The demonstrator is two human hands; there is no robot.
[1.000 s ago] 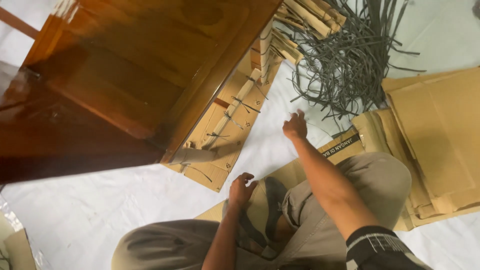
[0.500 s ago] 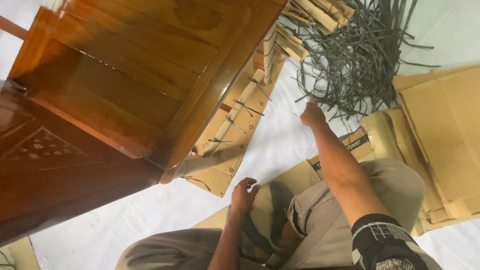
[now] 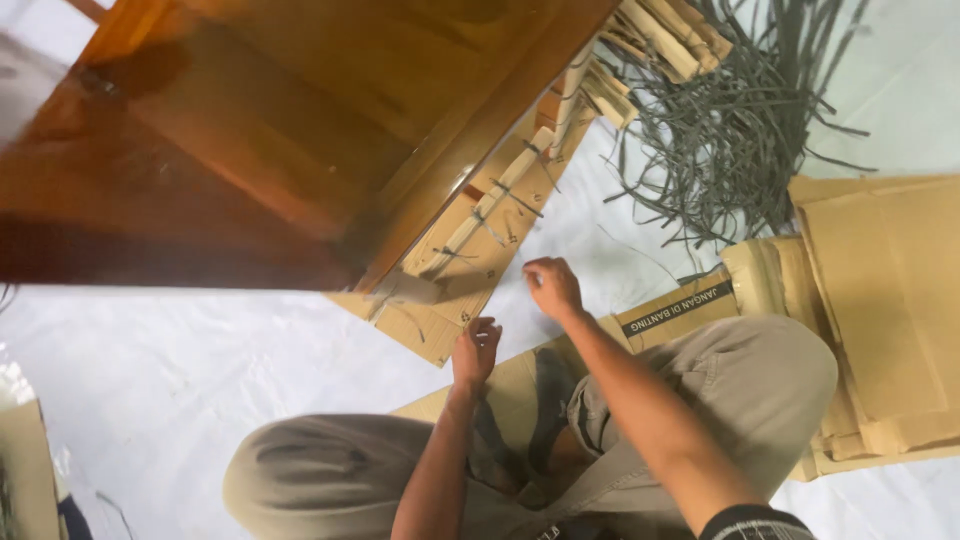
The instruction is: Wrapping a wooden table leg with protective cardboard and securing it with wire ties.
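Note:
My right hand point(image 3: 553, 288) hovers over the white sheet with its fingers pinched, apparently on a thin grey strap that trails faintly to the right. My left hand point(image 3: 475, 350) hangs just below the corner of a cardboard panel point(image 3: 430, 325), fingers curled apart and holding nothing. A folded cardboard strip point(image 3: 480, 215) is tied onto that panel with several grey straps. The panel lies against the edge of a glossy brown wooden furniture piece point(image 3: 250, 130). A loose pile of grey straps point(image 3: 730, 130) lies at the upper right, beyond my right hand.
Flattened cardboard sheets point(image 3: 880, 300) are stacked at the right. Another cardboard piece point(image 3: 660, 305) with a black label lies under my right knee. I sit cross-legged in khaki trousers on a white floor sheet point(image 3: 150, 380). More folded cardboard strips point(image 3: 670, 35) lie at the top.
My right hand has pulled back from the strap pile toward the cardboard panel, fingers now pinched. My left hand rose slightly toward the panel's corner. The view shifted.

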